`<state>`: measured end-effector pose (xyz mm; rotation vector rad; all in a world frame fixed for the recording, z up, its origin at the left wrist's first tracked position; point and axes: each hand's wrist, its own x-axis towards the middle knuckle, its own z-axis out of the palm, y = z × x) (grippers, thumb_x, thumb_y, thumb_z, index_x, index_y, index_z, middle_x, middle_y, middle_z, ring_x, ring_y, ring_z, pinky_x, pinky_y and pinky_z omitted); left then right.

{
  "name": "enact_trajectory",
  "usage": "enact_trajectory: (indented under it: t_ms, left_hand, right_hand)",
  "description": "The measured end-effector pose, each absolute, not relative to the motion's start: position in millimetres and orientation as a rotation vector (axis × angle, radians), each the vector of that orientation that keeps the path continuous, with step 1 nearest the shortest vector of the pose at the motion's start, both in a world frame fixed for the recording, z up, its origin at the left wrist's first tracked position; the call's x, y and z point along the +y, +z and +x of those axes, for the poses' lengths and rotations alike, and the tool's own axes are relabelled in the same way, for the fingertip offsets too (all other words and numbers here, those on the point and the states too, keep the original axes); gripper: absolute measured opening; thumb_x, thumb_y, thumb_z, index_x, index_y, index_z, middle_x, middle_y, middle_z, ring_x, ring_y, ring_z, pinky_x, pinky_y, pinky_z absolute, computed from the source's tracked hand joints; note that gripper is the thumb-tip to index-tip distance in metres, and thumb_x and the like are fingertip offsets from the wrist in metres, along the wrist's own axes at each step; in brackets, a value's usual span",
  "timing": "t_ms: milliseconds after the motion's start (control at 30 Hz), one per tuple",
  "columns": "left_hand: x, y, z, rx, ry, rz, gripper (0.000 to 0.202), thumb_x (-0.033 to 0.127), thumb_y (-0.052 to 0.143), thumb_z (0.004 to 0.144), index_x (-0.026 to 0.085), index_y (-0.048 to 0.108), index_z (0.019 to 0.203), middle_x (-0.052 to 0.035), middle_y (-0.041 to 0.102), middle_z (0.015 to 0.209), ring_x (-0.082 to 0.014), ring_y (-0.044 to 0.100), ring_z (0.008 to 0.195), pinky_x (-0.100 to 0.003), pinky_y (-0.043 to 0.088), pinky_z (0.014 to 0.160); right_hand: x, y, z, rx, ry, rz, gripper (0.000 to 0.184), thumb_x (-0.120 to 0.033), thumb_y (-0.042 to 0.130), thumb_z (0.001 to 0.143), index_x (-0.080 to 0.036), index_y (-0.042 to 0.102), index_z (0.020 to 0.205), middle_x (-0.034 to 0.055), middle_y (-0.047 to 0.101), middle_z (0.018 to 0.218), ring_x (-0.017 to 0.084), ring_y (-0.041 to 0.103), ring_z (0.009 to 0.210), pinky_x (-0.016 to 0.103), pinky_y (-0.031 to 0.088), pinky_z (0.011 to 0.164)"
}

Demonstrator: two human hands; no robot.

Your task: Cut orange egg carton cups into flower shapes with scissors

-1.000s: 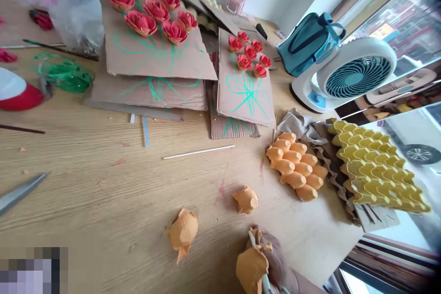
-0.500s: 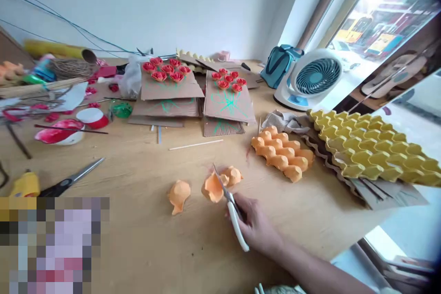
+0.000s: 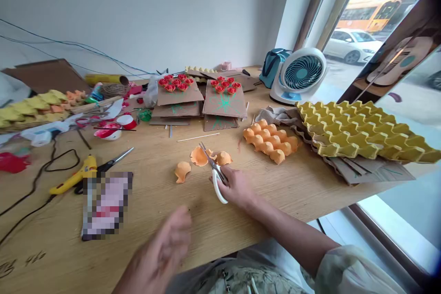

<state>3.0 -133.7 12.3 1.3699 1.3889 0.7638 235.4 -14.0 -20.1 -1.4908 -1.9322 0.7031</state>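
My right hand (image 3: 239,187) is closed around white-handled scissors (image 3: 217,187), which rest low over the table with the blades pointing away from me. By the blades lie two orange egg-carton cups: an open one (image 3: 198,156) left of them and a domed one (image 3: 224,158) just right. A third cup (image 3: 182,172) sits apart, further left. My left hand (image 3: 168,239) hangs over the near part of the table, smeared by motion, and no object shows in it. Right of the cups is a larger orange egg-carton piece (image 3: 270,140).
Yellow egg trays (image 3: 365,133) are stacked at right, near a white fan (image 3: 299,76). Cardboard pieces with red paper flowers (image 3: 175,83) stand at the back. On the left lie a yellow glue gun (image 3: 74,177), black-handled scissors (image 3: 119,156) and paint cups (image 3: 126,122).
My left hand has come into view from below. The view has shifted, showing more of the table's left side. The scissors stay in my right hand beside the cups.
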Motion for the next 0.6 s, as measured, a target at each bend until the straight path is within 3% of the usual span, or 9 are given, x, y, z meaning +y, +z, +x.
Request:
enact_trajectory:
  t_ms: [67, 133, 267, 433, 600]
  left_hand:
    - [-98.7, 15.9, 20.7, 1.547, 0.990, 1.443, 0.063, 0.044, 0.064, 0.089, 0.037, 0.040, 0.147, -0.0085, 0.053, 0.145, -0.0279, 0.062, 0.120, -0.045, 0.055, 0.096]
    - [-65.0, 16.8, 35.5, 1.523, 1.160, 1.515, 0.070, 0.047, 0.061, 0.090, 0.032, 0.031, 0.151, -0.0134, 0.043, 0.153, -0.0263, 0.067, 0.113, -0.041, 0.059, 0.087]
    - [-27.4, 11.7, 50.5, 1.415, 1.141, 1.619, 0.052, 0.047, 0.056, 0.093, 0.021, 0.046, 0.137, -0.0142, 0.063, 0.130, -0.0246, 0.070, 0.100, -0.034, 0.059, 0.074]
    - [-18.0, 12.6, 57.5, 1.255, 1.142, 1.671, 0.039, 0.042, 0.055, 0.095, 0.020, 0.048, 0.126, -0.0138, 0.063, 0.127, -0.0231, 0.070, 0.100, -0.030, 0.058, 0.070]
    - [-5.4, 17.2, 64.2, 1.340, 1.136, 1.784, 0.039, 0.034, 0.053, 0.094, 0.020, 0.041, 0.128, -0.0121, 0.066, 0.117, -0.0196, 0.071, 0.087, -0.032, 0.056, 0.075]
  right_hand:
    - [-19.3, -16.7, 235.0, -1.991, 0.684, -1.486, 0.031, -0.044, 0.058, 0.091, -0.020, 0.050, 0.074, -0.0017, 0.058, 0.065, 0.011, 0.045, 0.057, 0.024, 0.023, 0.056]
    - [-23.4, -14.2, 234.8, -2.024, 0.681, -1.469, 0.028, -0.041, 0.059, 0.090, -0.020, 0.052, 0.073, -0.0010, 0.059, 0.066, 0.011, 0.045, 0.057, 0.024, 0.023, 0.056]
    - [-25.2, -12.0, 236.5, -2.017, 0.700, -1.447, 0.026, -0.036, 0.058, 0.090, -0.020, 0.051, 0.071, -0.0011, 0.057, 0.063, 0.011, 0.041, 0.055, 0.024, 0.022, 0.055]
    - [-22.2, -12.0, 239.6, -1.970, 0.724, -1.461, 0.022, -0.036, 0.057, 0.090, -0.020, 0.050, 0.075, -0.0022, 0.055, 0.064, 0.011, 0.039, 0.055, 0.024, 0.021, 0.055]
    - [-16.6, -14.2, 239.9, -1.941, 0.773, -1.491, 0.025, -0.036, 0.057, 0.090, -0.021, 0.046, 0.074, -0.0038, 0.052, 0.061, 0.010, 0.037, 0.053, 0.024, 0.022, 0.054]
